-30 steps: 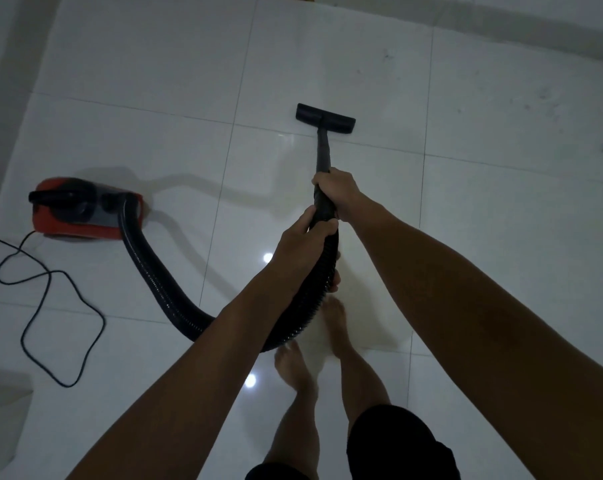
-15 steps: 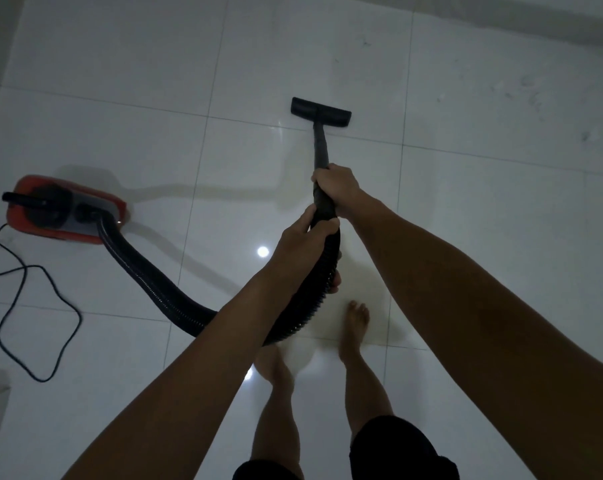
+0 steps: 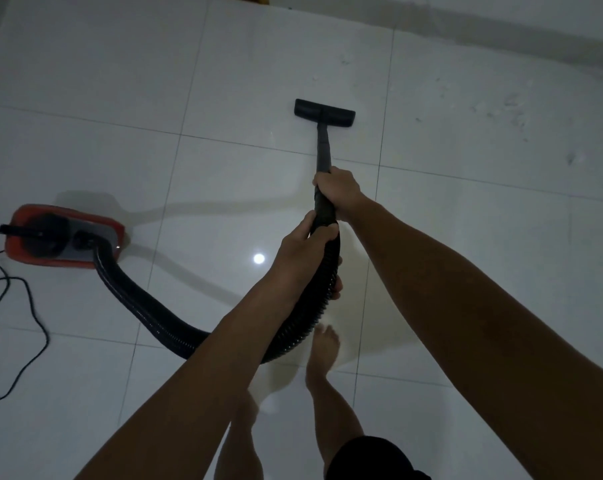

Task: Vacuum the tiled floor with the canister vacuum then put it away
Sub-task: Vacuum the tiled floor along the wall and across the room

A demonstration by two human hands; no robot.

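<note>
A red canister vacuum (image 3: 64, 235) sits on the white tiled floor (image 3: 466, 220) at the left. Its black ribbed hose (image 3: 144, 306) curves right and up to a black wand (image 3: 323, 147), which ends in a flat black floor nozzle (image 3: 324, 113) resting on a tile ahead of me. My right hand (image 3: 339, 188) grips the wand's lower end. Just below it, my left hand (image 3: 305, 247) is closed around the top of the hose. Part of the hose is hidden behind my left forearm.
The vacuum's black power cord (image 3: 26, 327) loops over the floor at the far left. Specks of dirt (image 3: 507, 105) lie on the tiles at the upper right. A wall base (image 3: 500, 32) runs along the top. My bare feet (image 3: 324, 344) stand below the hands.
The view has shifted and the nozzle now sits further ahead on the tile. My feet have stepped forward. Both hands keep the same grip.
</note>
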